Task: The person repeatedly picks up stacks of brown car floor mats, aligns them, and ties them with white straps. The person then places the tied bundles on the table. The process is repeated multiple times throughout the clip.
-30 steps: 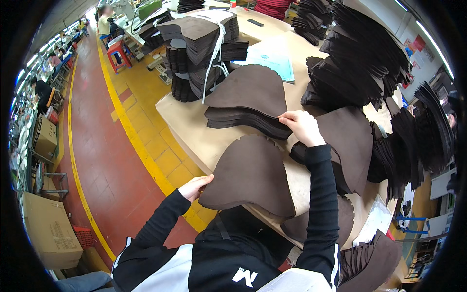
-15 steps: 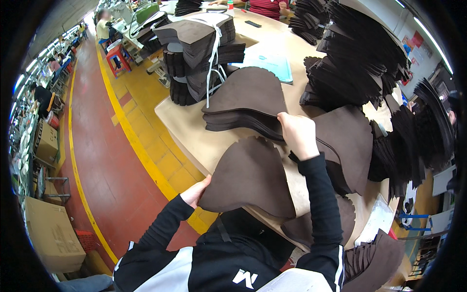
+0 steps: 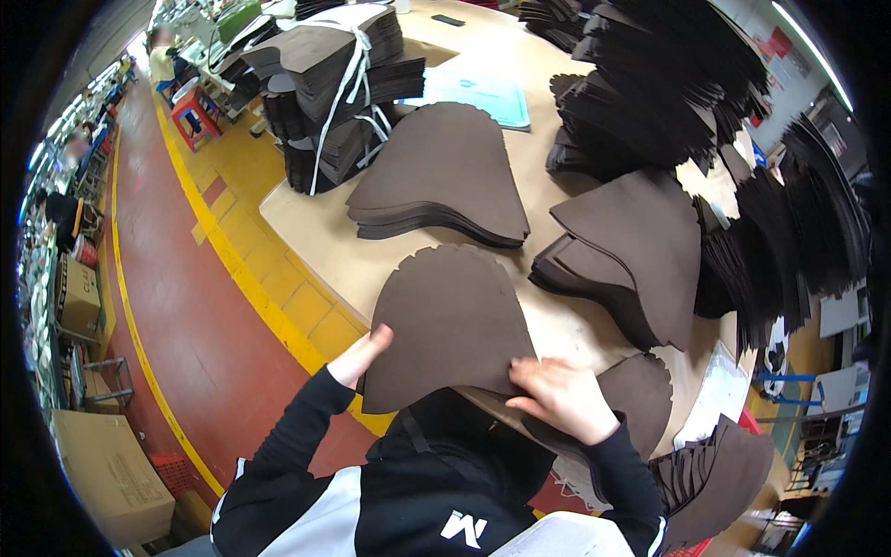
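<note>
The dark brown scalloped-edge piece (image 3: 450, 320) lies flat at the near edge of the bench (image 3: 316, 251), just below the low stack of same-shaped pieces (image 3: 441, 181) and to the left of a second, fanned stack (image 3: 631, 255). The left hand (image 3: 360, 356) pinches its lower left corner, fingers narrow and closed on the edge. The right hand (image 3: 561, 399) rests on its lower right corner, fingers (image 3: 524, 371) spread and pressing down on the sheet and on the darker pieces (image 3: 640, 395) beneath.

The piece looks thin, light and flexible, like cut leather or foam-backed fabric; it would likely droop if lifted by one corner, so holding two opposite corners or the straight bottom edge seems the steadier grip. Its matte face suggests little slip.

Compared with a second ago, the right hand has come off the low stack farther up the bench and now sits on the near piece, while the left hand has stayed at the same corner.
</note>
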`<state>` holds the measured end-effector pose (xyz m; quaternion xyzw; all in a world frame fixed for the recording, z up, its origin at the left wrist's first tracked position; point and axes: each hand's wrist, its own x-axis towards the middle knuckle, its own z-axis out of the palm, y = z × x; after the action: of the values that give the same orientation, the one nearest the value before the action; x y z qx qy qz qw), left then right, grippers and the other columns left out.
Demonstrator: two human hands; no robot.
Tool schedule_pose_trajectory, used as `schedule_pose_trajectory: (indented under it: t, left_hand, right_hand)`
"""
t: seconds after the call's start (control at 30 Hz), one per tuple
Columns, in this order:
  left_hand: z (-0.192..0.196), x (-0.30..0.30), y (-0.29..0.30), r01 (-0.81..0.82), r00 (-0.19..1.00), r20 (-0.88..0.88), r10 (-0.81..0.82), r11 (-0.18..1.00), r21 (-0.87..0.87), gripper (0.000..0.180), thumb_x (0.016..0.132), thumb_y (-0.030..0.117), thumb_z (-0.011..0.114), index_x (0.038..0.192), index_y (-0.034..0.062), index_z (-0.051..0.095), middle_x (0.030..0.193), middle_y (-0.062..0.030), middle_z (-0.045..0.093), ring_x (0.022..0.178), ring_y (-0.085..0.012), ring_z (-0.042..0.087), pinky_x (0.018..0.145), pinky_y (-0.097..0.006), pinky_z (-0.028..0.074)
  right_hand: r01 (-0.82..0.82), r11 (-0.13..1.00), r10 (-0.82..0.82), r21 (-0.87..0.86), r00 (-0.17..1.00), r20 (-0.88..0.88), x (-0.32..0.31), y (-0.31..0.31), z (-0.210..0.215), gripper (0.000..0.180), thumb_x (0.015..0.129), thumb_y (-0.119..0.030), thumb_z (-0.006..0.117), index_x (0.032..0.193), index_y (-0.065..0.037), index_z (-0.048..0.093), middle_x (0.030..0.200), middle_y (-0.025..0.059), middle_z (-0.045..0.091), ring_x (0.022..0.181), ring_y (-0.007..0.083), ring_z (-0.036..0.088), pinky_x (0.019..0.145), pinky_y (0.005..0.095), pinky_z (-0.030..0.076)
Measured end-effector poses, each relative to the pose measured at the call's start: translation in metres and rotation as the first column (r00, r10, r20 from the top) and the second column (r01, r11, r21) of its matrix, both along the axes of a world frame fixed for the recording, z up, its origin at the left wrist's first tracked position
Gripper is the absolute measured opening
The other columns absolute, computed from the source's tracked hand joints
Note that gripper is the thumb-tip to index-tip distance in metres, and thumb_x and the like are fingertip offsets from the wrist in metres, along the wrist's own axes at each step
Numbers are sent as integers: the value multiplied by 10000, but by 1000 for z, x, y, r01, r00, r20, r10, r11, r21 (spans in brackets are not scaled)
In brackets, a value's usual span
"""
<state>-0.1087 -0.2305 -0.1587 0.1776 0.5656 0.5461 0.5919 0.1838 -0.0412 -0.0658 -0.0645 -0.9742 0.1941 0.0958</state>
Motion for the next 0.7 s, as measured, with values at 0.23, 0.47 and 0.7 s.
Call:
schedule_pose_trajectory:
  t: [0.23, 0.47, 0.7]
  left_hand:
    - [20, 39, 5, -101, 792, -566, 229, 963, 248, 703, 773, 298, 818, 1285, -28, 465, 1182, -168, 617, 1096, -264, 595, 954, -369, 460]
    - [55, 33, 4, 283, 450, -823, 347, 818, 500, 579, 666, 191, 907, 1055, 14, 517, 874, -168, 674, 715, -243, 694, 658, -305, 541]
    - [28, 3, 47, 261, 756, -617, 219, 764, 591, 763, 761, 86, 796, 1378, 32, 350, 1218, -218, 569, 1086, -266, 595, 926, -362, 478]
  right_hand:
    - [595, 796, -543, -117, 785, 297, -34, 10, -55, 747, 875, -439, 665, 1405, 14, 396, 1489, 302, 300, 1434, 420, 213, 1165, 458, 224]
    - [273, 190, -429, -943, 887, 171, -23, 28, -7, 623, 773, -84, 792, 1260, -48, 404, 1273, 77, 491, 1238, 174, 444, 1069, 316, 339]
    - [52, 608, -452, -793, 843, -292, -12, 13, 11, 1031, 741, 41, 756, 1515, -120, 95, 1206, 85, 455, 1126, 169, 496, 968, 309, 427]
